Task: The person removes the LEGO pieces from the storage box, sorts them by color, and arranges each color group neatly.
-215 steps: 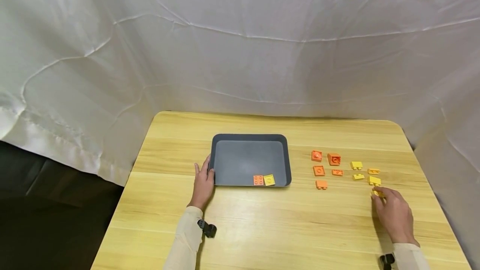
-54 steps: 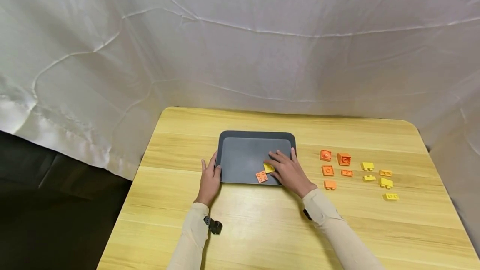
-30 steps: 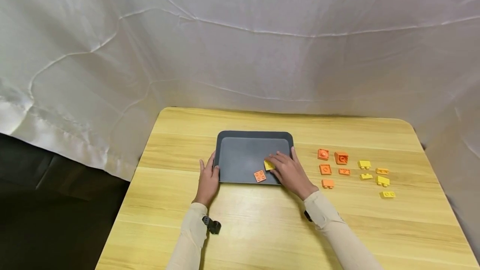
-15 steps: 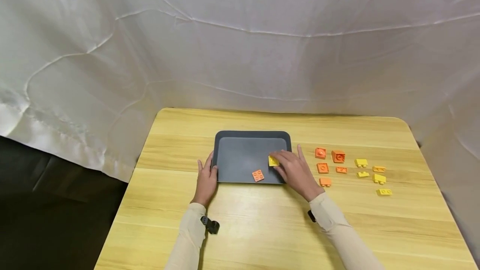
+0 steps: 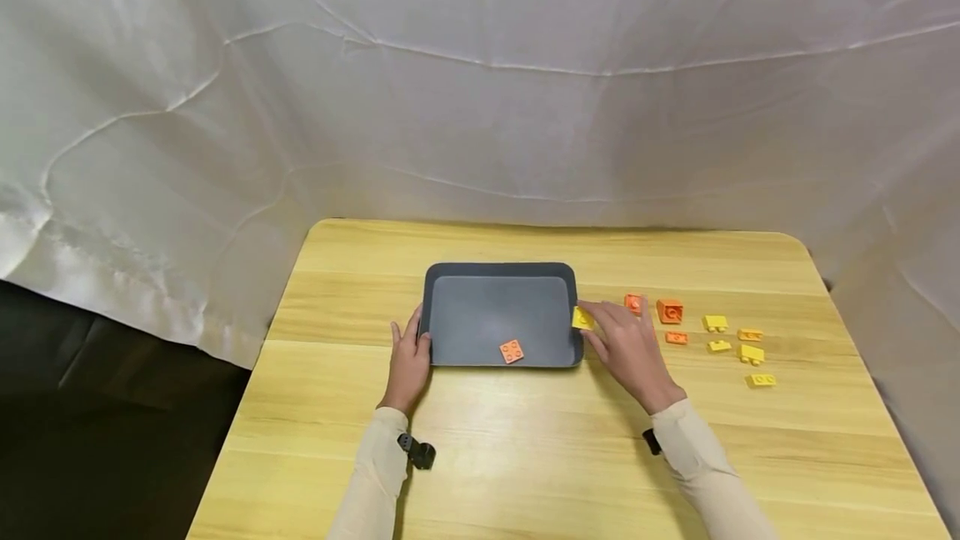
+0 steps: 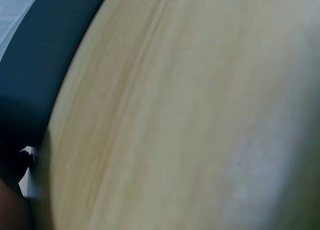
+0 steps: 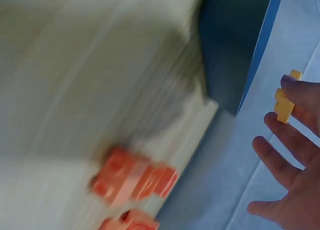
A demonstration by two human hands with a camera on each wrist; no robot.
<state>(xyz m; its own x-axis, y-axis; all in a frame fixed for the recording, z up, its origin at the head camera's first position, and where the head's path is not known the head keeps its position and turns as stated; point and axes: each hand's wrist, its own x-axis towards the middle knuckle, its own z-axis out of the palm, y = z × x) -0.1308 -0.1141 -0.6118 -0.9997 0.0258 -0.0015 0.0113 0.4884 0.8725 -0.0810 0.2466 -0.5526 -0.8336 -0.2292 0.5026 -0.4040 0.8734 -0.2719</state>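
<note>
In the head view my right hand (image 5: pixel 630 348) pinches a flat yellow toy brick (image 5: pixel 582 318) at the tray's right rim. The right wrist view shows the brick (image 7: pixel 285 107) between thumb and forefinger, with the other fingers spread and its studs facing left. My left hand (image 5: pixel 407 361) rests against the left side of the dark grey tray (image 5: pixel 495 307), its fingers fairly straight along the outer wall. Inside the tray, near the front, lies a flat orange brick (image 5: pixel 512 352) with studs up. The left wrist view catches mostly tabletop and the tray's wall (image 6: pixel 40 64).
Right of the tray lie orange bricks (image 5: pixel 670 312), some hidden behind my right hand. Farther right are several yellow bricks (image 5: pixel 752 354). The wooden table (image 5: pixel 495 457) ends at a pale cloth curtain (image 5: pixel 480 132) behind.
Earlier my right hand was by the yellow bricks at the right, then over the tray. It has since carried the yellow brick from beside the orange one to the right rim. Left hand stays put.
</note>
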